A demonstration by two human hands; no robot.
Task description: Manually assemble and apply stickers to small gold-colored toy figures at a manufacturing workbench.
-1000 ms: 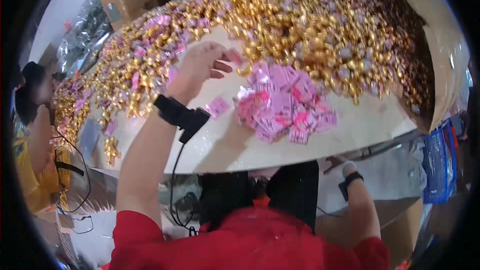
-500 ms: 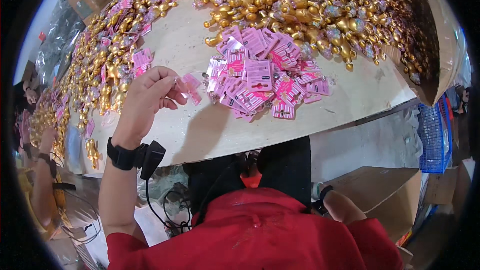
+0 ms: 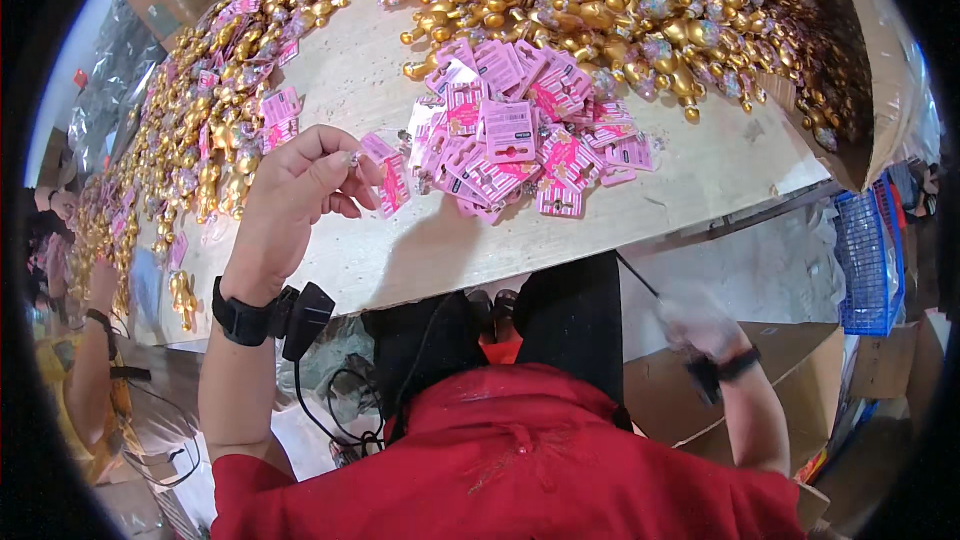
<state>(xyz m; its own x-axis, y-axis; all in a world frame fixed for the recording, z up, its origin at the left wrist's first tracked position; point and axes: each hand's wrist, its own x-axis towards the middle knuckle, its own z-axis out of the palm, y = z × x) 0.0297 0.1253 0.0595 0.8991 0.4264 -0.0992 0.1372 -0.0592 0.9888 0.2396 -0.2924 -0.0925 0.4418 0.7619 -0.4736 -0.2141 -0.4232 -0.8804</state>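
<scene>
My left hand (image 3: 310,175) is over the table, left of the pile of pink cards, with its fingertips pinched together. At the fingertips is a pink card (image 3: 388,175) with a small shiny bit at its edge. A heap of pink and white striped cards (image 3: 511,130) with punched hanging slots lies to its right. My right hand (image 3: 705,325) is off the table's front edge, low on the right, near an open carton. Motion smears its fingers, so what it holds, if anything, cannot be made out.
Shiny gold balloon-animal-like figures (image 3: 590,0) fill the table's far side and left, some with pink cards. A cardboard box (image 3: 880,90) stands at the far right. Below are a blue plastic basket (image 3: 865,260) and an open carton (image 3: 815,370). Another person's arm (image 3: 92,380) is at left.
My right hand has swung up and outward from beside my lap to the right, over the carton. The card at my left hand has turned slightly; that hand has barely moved.
</scene>
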